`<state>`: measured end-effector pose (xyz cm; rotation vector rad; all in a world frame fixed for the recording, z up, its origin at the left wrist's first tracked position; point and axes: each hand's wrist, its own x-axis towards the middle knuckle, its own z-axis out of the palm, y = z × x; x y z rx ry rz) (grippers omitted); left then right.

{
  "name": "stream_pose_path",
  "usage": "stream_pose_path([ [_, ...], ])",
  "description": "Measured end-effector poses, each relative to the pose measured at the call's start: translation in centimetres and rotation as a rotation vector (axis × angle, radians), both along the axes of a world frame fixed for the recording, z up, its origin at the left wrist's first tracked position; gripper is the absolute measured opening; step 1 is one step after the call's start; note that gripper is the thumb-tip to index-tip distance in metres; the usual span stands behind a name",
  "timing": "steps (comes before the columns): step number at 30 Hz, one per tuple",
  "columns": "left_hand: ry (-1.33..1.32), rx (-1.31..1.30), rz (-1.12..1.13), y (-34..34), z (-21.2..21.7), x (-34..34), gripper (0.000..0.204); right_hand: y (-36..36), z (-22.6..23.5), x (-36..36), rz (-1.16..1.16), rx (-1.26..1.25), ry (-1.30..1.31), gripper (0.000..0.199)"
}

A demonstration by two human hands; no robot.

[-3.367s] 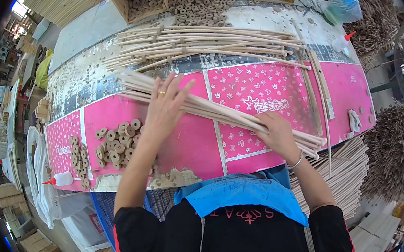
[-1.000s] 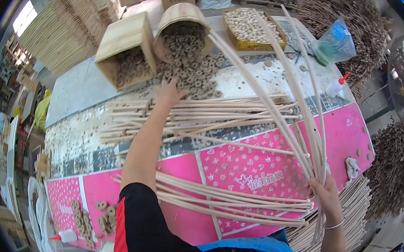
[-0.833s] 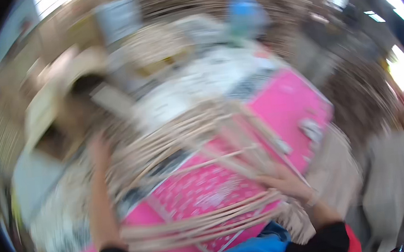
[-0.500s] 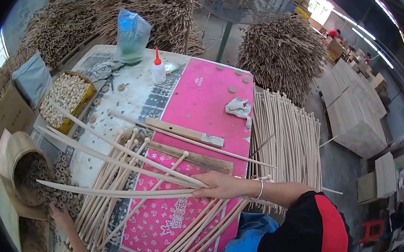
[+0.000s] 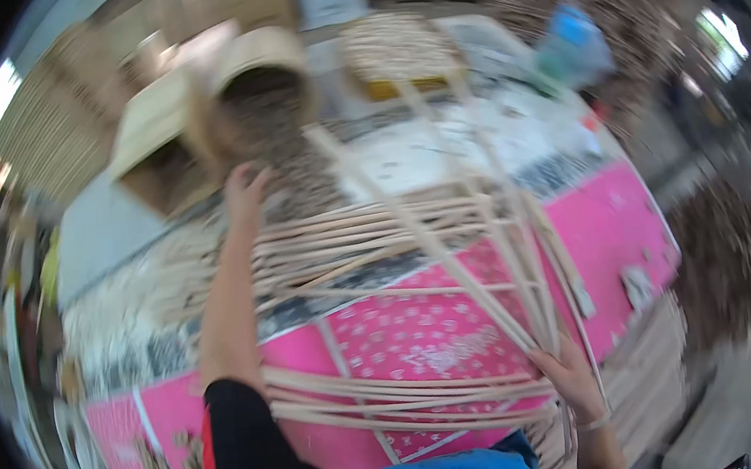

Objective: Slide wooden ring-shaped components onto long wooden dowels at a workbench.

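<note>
My right hand is closed round the near ends of a few long pale wooden sticks, which fan out away from me over the table. My left hand reaches to the far left with fingers apart, by a heap of small wooden rings. The rings spill from the mouth of a round tan container; motion blur hides whether a ring touches my fingers. More sticks lie crosswise below the heap. Another bundle of sticks lies near me on the pink sheet.
A box-shaped container stands left of the round one. Behind are a yellow basket of wooden balls and a plastic bag. A wooden bar and a white cloth lie to the right. Stacked sticks stand beside the table.
The view has swung left, so the containers now appear farther ahead. My right hand still grips the sticks. My left hand remains by the rings, with its fingers showing more.
</note>
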<state>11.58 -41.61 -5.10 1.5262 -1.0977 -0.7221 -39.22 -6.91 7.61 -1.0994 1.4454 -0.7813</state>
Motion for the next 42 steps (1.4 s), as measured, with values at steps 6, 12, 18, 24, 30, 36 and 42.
stream_pose_path([
  [6,1.173,0.061,0.043,3.0,3.1,5.4,0.029,-1.3,0.2,3.3,-0.012,0.049,-0.018,0.027],
  [12,1.365,-0.005,-0.067,4.2,2.5,4.4,0.037,-2.3,0.7,3.5,0.041,0.031,0.031,0.026],
  [18,1.219,-0.026,-0.012,4.9,4.0,3.8,0.039,-2.1,0.6,4.1,0.068,0.004,0.108,0.025],
  [24,1.108,-0.100,-0.072,6.9,4.5,3.6,0.047,-1.9,0.6,4.6,0.085,-0.004,0.096,0.026],
  [30,1.092,-0.124,-0.134,8.8,5.3,2.8,0.045,-1.6,0.5,4.9,0.126,-0.004,0.064,0.028],
  [36,1.110,-0.153,-0.162,10.4,6.1,2.5,0.045,-1.3,0.3,5.0,0.128,0.023,0.001,0.029],
  [42,1.044,-0.148,-0.200,12.2,6.9,3.2,0.044,-0.6,0.4,4.5,0.159,0.048,-0.025,0.031],
])
